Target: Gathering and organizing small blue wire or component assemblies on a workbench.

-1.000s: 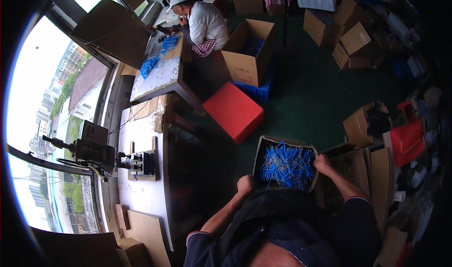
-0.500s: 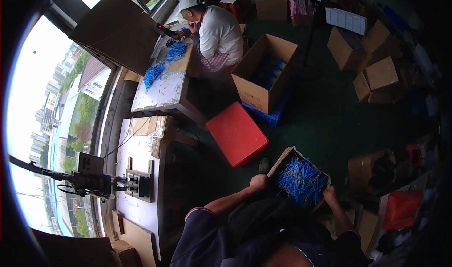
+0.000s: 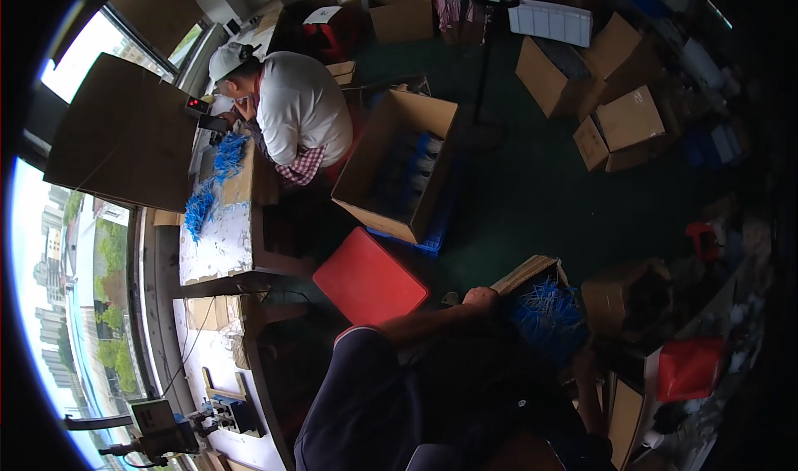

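Note:
An open cardboard box (image 3: 527, 274) is in front of my body at the lower right, filled with a tangled heap of thin blue pieces (image 3: 549, 315) with pale, wire-like lengths among them. My left hand (image 3: 480, 296) is closed on the box's left upper edge. On the opposite side, my right hand (image 3: 585, 363) is at the box's near right edge; it is dim, but its fingers look wrapped round the cardboard.
Ahead lies a red plastic lid or crate (image 3: 370, 277), with a large open carton (image 3: 397, 213) on a blue crate (image 3: 434, 242) beyond it. A seated co-worker (image 3: 303, 109) is at the left bench (image 3: 218, 251). A small press-like machine (image 3: 179, 425) is at lower left. More cartons (image 3: 628, 126) stand at right.
My view has turned, so the bench, co-worker and cartons appear farther left. The box of blue pieces stays between my hands and sits slightly farther right in view.

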Demonstrator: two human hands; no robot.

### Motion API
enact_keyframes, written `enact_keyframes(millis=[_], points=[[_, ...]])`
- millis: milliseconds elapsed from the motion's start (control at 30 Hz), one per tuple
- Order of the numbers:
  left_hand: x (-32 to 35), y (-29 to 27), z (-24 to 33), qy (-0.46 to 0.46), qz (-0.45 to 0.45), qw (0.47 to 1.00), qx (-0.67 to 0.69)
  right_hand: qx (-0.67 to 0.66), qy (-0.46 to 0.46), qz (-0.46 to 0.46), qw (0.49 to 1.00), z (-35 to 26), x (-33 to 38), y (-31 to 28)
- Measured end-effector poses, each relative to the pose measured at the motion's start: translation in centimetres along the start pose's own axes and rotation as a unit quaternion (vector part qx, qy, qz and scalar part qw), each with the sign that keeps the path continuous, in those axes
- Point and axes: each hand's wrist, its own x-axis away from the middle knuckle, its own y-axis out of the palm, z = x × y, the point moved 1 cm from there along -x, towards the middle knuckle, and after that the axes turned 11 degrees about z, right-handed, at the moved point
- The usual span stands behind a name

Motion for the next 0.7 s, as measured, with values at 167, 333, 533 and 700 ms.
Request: enact_keyframes(millis=[167,333,533,700], points=[[-10.2,-2.0,2.4,0.026,-0.026,0.999,-0.026,-0.300,0.336,-0.005,0.893,-0.6,-7.6,-4.2],[-21.4,-0.8,4.0,0.045,0.034,0.998,-0.041,-0.242,0.210,0.027,0.947,4.9,-16.7,-6.1],[-35.0,-3.1,7.7,-0.002,0.024,0.999,-0.034,-0.116,0.034,-0.021,0.992,16.7,-31.3,-3.9],[-44.0,-5.8,9.4,-0.081,0.014,0.997,0.003,-0.412,0.188,-0.092,0.887,23.0,-42.3,-1.9]])
